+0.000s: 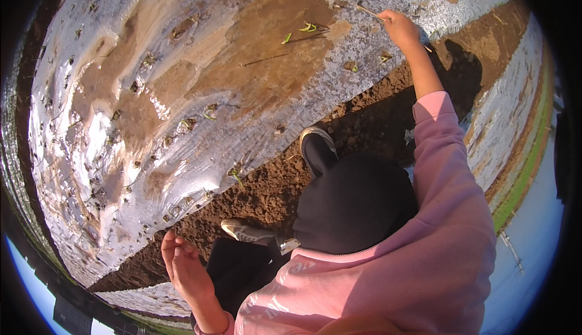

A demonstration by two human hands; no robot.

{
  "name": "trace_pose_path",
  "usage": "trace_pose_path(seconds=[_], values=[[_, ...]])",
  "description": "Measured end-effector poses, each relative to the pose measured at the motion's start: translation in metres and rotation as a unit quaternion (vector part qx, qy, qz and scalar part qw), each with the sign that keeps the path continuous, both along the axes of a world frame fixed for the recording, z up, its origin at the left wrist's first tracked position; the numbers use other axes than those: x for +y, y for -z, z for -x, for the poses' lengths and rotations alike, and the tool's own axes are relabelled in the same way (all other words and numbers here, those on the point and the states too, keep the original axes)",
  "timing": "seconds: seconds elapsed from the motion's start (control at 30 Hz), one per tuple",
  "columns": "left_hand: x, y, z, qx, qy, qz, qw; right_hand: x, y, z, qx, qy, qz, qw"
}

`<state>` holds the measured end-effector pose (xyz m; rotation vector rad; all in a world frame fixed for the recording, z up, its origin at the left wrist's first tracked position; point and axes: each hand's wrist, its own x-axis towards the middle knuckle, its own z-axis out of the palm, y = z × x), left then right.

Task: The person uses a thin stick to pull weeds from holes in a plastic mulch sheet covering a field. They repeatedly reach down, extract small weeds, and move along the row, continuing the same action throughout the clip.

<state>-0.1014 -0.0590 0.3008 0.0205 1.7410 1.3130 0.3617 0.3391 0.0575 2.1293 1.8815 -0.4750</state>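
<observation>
My right hand [401, 29] grips a thin stick [369, 12] and reaches out over the bed. The stick's far tip is close to a small hole [340, 5] in the clear plastic mulch film [273, 103]. Under the film, brown soil and whitish, shiny patches show. Two green seedlings [308, 27] poke up to the left of that hole, and another small sprout [353, 67] grows nearer to me. My left hand [188, 267] hovers over the furrow near the film's edge, fingers loosely bent, with nothing visible in it.
A furrow of crumbly brown soil [268, 189] runs along the bed, with my two shoes [245, 231] in it. Several more planting holes with seedlings [187, 123] dot the film to the left. Another film-covered bed [504, 121] lies beyond my right arm.
</observation>
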Motion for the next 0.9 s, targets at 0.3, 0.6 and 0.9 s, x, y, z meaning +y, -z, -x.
trace_pose_path(seconds=[0.3, 0.6, 0.9], values=[[0.005, 0.000, 0.001, 0.001, 0.001, 0.000, 1.000, -0.035, -0.015, 0.012, 0.065, -0.088, 0.060, 0.992], [0.006, 0.002, 0.000, 0.002, 0.005, 0.013, 1.000, 0.004, -0.020, -0.004, -0.052, -0.055, -0.014, 0.997], [0.007, 0.002, 0.000, 0.003, 0.009, 0.013, 1.000, 0.015, 0.011, -0.031, 0.154, 0.072, -0.102, 0.980]])
